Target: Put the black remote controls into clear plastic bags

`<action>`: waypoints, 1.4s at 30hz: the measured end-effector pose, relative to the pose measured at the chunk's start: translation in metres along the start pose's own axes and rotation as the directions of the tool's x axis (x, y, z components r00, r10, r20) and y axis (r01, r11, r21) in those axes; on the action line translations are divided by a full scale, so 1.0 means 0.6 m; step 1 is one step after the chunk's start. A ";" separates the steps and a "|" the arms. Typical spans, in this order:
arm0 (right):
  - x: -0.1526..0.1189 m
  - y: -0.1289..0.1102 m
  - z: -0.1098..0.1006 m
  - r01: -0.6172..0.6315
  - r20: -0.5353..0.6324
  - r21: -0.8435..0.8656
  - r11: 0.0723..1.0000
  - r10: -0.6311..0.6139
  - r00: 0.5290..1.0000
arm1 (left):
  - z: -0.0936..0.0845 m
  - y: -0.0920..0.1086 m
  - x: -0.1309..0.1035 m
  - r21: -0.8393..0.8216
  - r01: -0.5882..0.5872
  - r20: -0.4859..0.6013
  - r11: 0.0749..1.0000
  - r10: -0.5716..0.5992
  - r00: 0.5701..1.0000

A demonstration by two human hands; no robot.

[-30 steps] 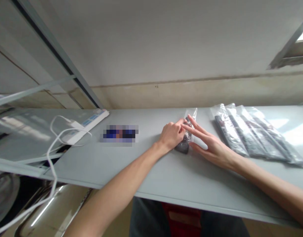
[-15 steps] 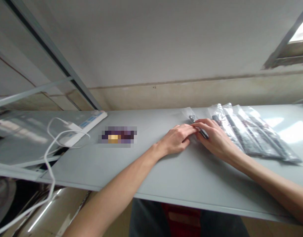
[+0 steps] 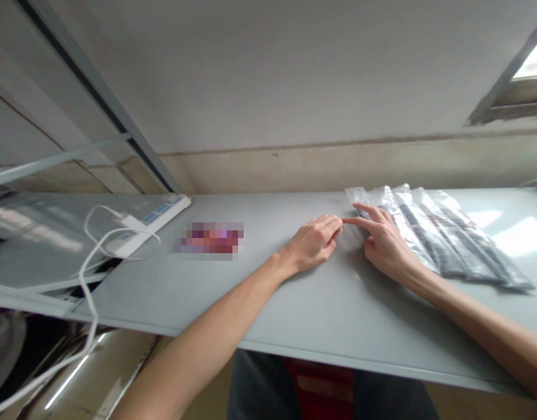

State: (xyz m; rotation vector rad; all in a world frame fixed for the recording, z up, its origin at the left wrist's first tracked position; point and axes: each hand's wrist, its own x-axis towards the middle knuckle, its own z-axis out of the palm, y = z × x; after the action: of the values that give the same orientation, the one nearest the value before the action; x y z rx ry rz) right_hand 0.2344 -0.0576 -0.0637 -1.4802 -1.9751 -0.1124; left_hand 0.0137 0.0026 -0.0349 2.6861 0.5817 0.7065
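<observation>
My left hand [image 3: 318,239] rests on the table with its fingers curled together. Whether anything is inside them is hidden. My right hand [image 3: 384,242] lies just to the right, with two fingers stretched out and the thumb tucked in. One of its fingertips meets the knuckles of my left hand. Under and behind the right hand is a clear plastic bag [image 3: 355,195] with something dark inside, mostly covered by the fingers. Close on its right, several similar clear bags [image 3: 443,233] with long dark contents lie side by side, slightly overlapping.
A white power strip [image 3: 163,213] with a white cable [image 3: 87,297] lies at the left by a metal frame post. A pixelated patch [image 3: 211,238] covers something on the grey table [image 3: 268,309]. The wall [image 3: 272,169] borders the table's back edge.
The bag under my hands has shifted right, up against the row of bags. My right hand has moved slightly right and its fingers have straightened; my left hand's fingers have curled in.
</observation>
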 end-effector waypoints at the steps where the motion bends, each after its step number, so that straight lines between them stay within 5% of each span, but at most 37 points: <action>1: 0.001 -0.002 -0.001 -0.001 -0.003 0.010 1.000 0.001 1.000 | 0.000 0.000 0.000 0.027 0.009 0.001 1.000 -0.009 1.000; 6: 0.008 -0.020 -0.009 -0.014 -0.044 0.119 0.993 0.019 0.999 | -0.002 0.002 -0.002 0.121 0.062 -0.004 0.991 -0.062 0.998; 15: 0.014 -0.019 -0.013 -0.103 -0.103 0.264 0.959 0.134 0.986 | 0.000 -0.002 -0.008 -0.044 0.214 -0.039 0.976 -0.215 0.976; 21: 0.024 -0.003 -0.036 -0.181 -0.111 0.059 0.982 0.187 0.976 | 0.001 -0.001 -0.008 -0.073 0.278 -0.036 0.958 -0.281 0.959; 28: 0.007 0.028 -0.011 -0.229 0.056 -0.253 0.940 0.251 0.966 | 0.003 -0.004 -0.010 -0.143 0.259 -0.042 0.955 -0.267 0.963; 42: 0.018 0.039 -0.029 -0.315 0.094 -0.369 0.874 0.373 0.923 | 0.005 -0.014 -0.011 -0.163 0.319 -0.040 0.934 -0.330 0.943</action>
State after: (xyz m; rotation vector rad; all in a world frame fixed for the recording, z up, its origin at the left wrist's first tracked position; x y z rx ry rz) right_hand 0.2616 -0.0480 -0.0512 -2.1149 -1.8428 -0.1994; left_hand 0.0073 0.0063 -0.0433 2.3525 0.9226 0.7166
